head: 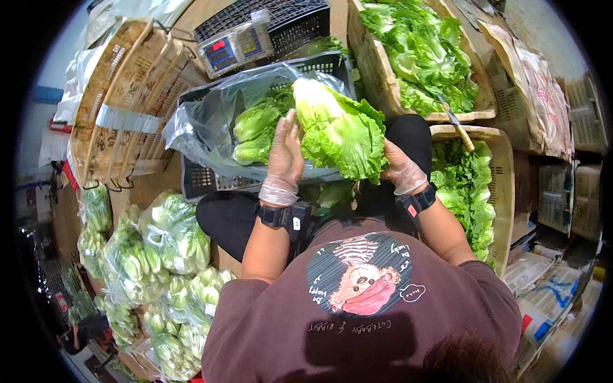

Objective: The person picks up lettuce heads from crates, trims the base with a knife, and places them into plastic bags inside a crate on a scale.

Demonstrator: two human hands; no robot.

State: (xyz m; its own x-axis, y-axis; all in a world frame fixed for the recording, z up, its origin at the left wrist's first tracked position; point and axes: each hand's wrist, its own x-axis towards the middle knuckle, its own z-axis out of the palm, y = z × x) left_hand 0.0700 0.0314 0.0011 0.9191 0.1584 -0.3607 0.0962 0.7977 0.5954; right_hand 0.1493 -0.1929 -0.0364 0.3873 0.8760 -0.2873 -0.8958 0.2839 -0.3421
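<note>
A head of green leaf lettuce (pixel 335 129) is held between my hands, its pale stem end up and to the left. My left hand (pixel 286 153), in a clear glove, lies flat along its left side with fingers extended. The gloved right hand (pixel 403 168) supports the leafy end at the lower right; some of its fingers are hidden by leaves. Below the lettuce, a clear plastic bag (pixel 201 124) lies spread in a black plastic crate (pixel 192 184). Several lettuce heads (pixel 256 127) rest inside the bag.
A digital scale (pixel 234 50) stands beyond the crate. A knife (pixel 457 125) lies across the rims of a lettuce-filled crate (pixel 378 72) and a second one (pixel 503 191). Bagged lettuces (pixel 175 234) cover the floor at left, near stacked crates (pixel 115 95).
</note>
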